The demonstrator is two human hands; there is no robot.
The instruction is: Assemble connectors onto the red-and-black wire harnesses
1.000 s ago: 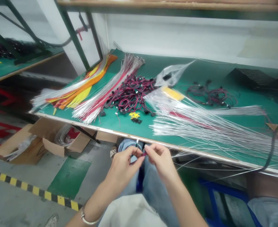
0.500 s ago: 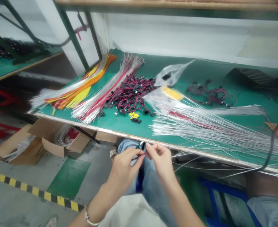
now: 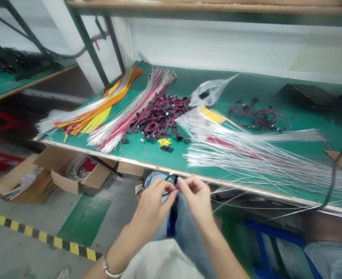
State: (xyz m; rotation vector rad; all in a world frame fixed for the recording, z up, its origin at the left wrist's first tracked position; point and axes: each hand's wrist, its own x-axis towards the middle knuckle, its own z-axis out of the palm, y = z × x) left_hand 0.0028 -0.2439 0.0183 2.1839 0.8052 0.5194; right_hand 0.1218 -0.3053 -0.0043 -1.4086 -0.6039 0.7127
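My left hand (image 3: 155, 201) is closed in a pinch on a thin dark wire (image 3: 165, 193) in front of the bench edge, above my lap. Close beside it, fingertips almost touching, my right hand (image 3: 197, 197) pinches at the same spot; my fingers hide what is in its grip. A small green and white bit shows just beyond the left fingers, too blurred to name. On the bench ahead lie a heap of red and black cables (image 3: 162, 116) with black connectors, small yellow pieces (image 3: 164, 142) and small black pieces (image 3: 167, 148).
Bundles of white and red wires (image 3: 130, 112) and orange and yellow wires (image 3: 101, 106) lie left on the green bench (image 3: 147, 155). Long white wires (image 3: 246, 155) overhang the front edge at right. Plastic bags (image 3: 206, 91) lie mid-bench. Open cardboard boxes (image 3: 68, 180) stand below left.
The left fingers have curled slightly, and the small white and green bit beyond them shows less. Both hands stay in nearly the same place.
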